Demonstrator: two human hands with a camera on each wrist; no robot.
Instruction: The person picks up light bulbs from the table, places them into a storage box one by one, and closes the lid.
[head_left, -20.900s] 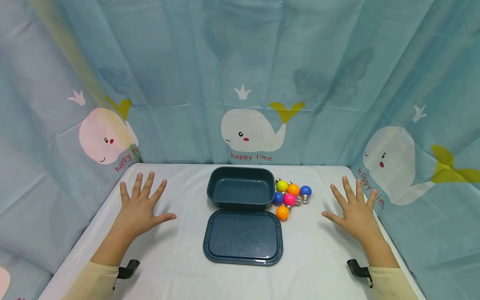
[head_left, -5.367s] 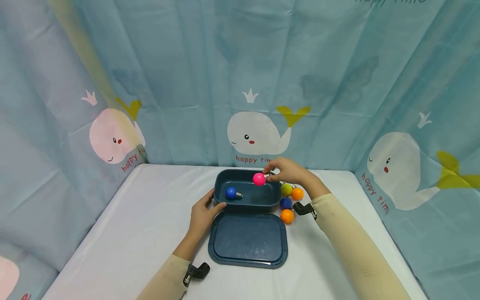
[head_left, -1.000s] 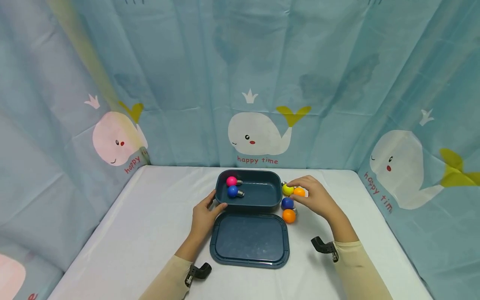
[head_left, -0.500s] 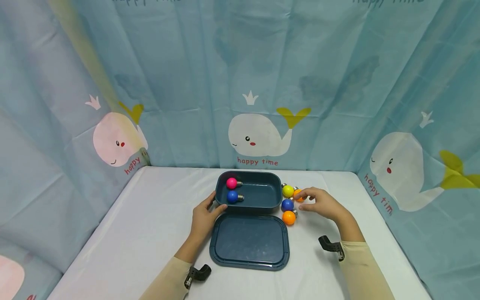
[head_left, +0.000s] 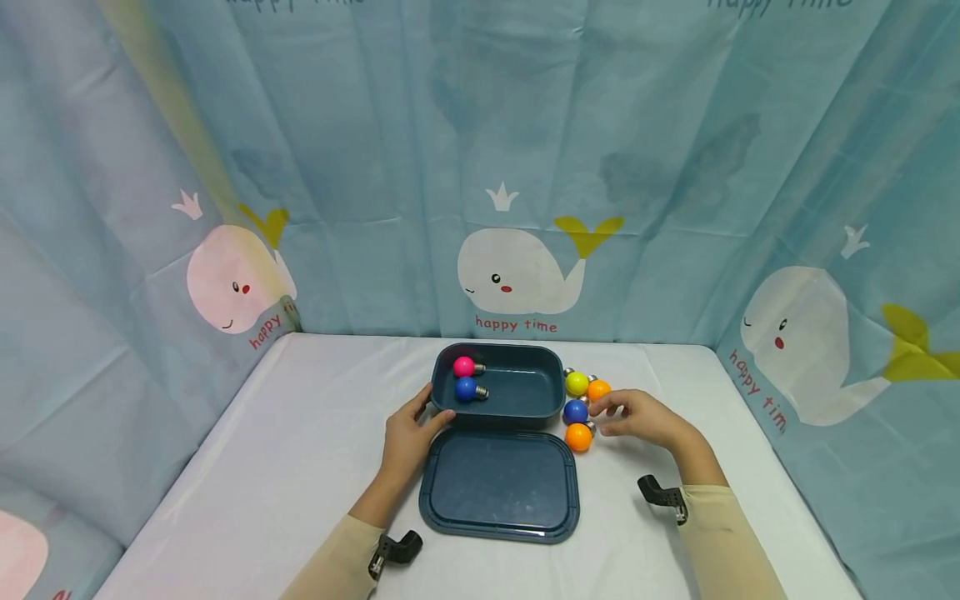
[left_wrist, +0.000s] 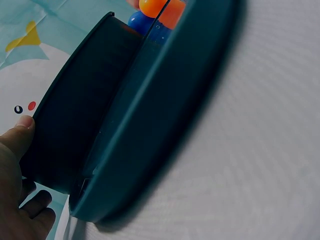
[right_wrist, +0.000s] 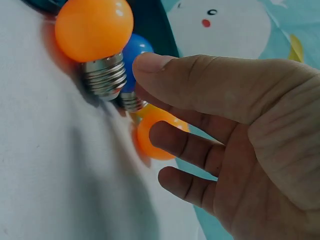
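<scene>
My left hand (head_left: 407, 433) grips the left end of a dark teal plastic box (head_left: 525, 392), thumb on its front wall and fingers round the side. A pink bulb (head_left: 463, 367) and a blue bulb (head_left: 466, 388) lie inside it. My right hand (head_left: 641, 417) hovers beside another blue bulb (head_left: 575, 412) right of the box, thumb and index finger apart. Its thumb (right_wrist: 195, 80) partly covers that blue bulb in the right wrist view. Around it lie a yellow bulb (head_left: 577, 383), an orange bulb (head_left: 598, 391) and a nearer orange bulb (head_left: 578, 437).
A flat dark teal lid (head_left: 498, 485) lies directly in front of the box. White cloth (head_left: 315, 417) covers the table, and a blue curtain (head_left: 375, 167) printed with whales stands behind and at both sides.
Earlier, the pink and blue bulbs went into the box. In the last second my right hand has drawn back from the yellow bulb toward the loose blue one. My left hand has stayed.
</scene>
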